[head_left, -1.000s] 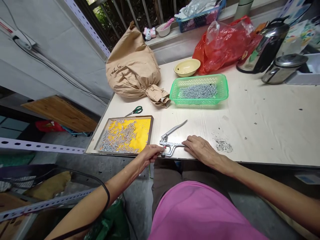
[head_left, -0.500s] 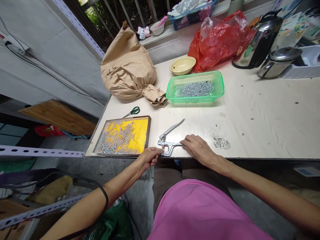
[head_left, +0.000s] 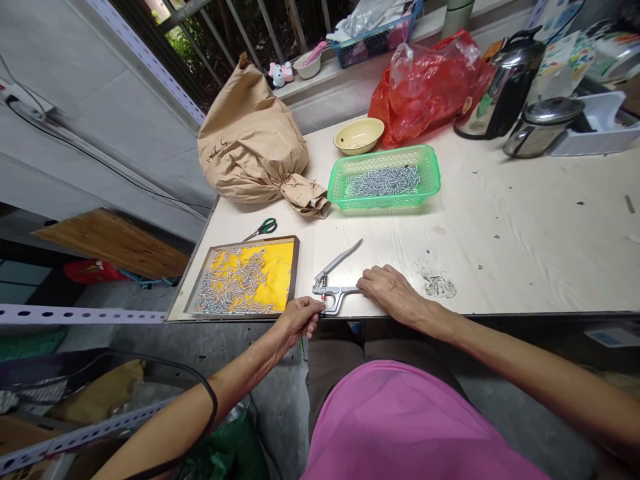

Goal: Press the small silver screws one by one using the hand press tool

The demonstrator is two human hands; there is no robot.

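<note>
A silver hand press tool (head_left: 339, 292) lies at the table's front edge, its long lever raised and a spring at its joint. My right hand (head_left: 387, 287) is closed round the end of its lower handle. My left hand (head_left: 301, 315) is pinched at the tool's jaw, by a small red part; what lies between the fingertips is too small to name. Left of it a shallow tray (head_left: 295, 277) with a yellow bottom holds many small metal pieces (head_left: 235, 280). A green basket (head_left: 334, 190) farther back holds more small metal pieces (head_left: 384, 181).
Green-handled scissors (head_left: 268, 226) lie behind the tray. Farther back are a tied brown paper bag (head_left: 255, 147), a cream bowl (head_left: 359, 136) and a red plastic bag (head_left: 425, 90). A kettle (head_left: 505, 87) and a steel pot (head_left: 543, 127) stand at the back right.
The view has shifted slightly. Both hands keep nearly the same places on the tool, and its lever is still raised.
</note>
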